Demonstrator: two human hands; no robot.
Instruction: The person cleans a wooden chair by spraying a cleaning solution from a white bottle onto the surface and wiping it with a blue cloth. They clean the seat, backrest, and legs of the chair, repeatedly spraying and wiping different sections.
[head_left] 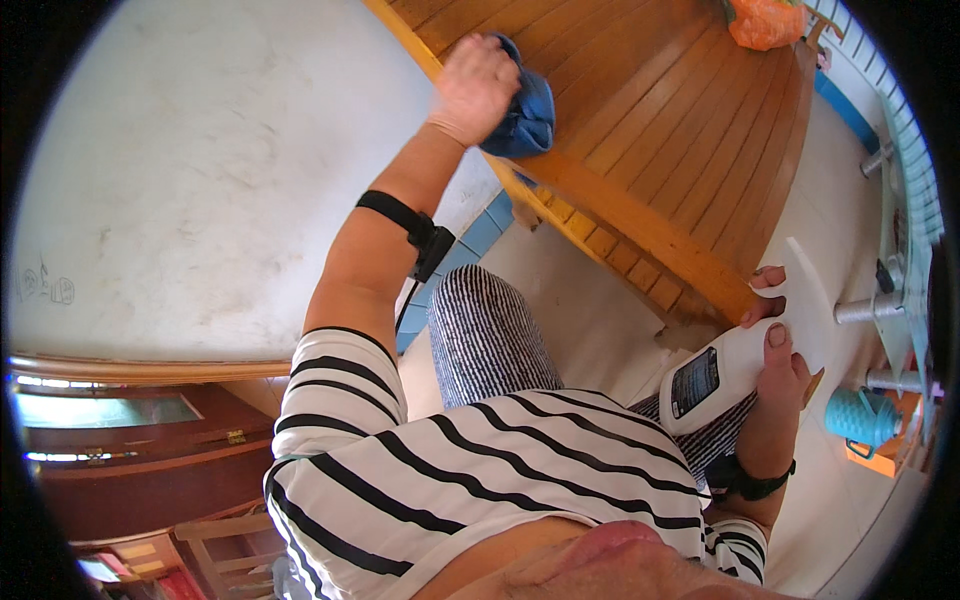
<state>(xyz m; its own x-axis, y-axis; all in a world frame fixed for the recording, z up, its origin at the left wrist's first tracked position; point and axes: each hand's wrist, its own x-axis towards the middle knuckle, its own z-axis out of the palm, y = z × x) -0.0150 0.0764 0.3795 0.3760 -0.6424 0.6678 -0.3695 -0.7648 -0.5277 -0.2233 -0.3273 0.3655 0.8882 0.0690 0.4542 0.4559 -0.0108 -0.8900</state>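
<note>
At the upper middle, my left hand [475, 88] is closed over a crumpled blue cloth [530, 115]. The cloth lies against the slatted wooden surface [660, 110], close to its edge by the wall. Lower on the right, my right hand [782, 355] grips a white plastic bottle [735, 368] with a dark label; my thumb lies along it and other fingertips show beyond it. The bottle is held tilted, beside the near corner of the wooden piece. Its far end is pale and hard to make out against the floor.
A scuffed white wall [190, 180] stands at the left. An orange plastic bag [765, 22] rests at the wooden surface's far end. At the right are a glass-topped table with metal legs [868, 308] and a turquoise jug [862, 418]. Dark red wooden furniture [150, 450] stands lower left.
</note>
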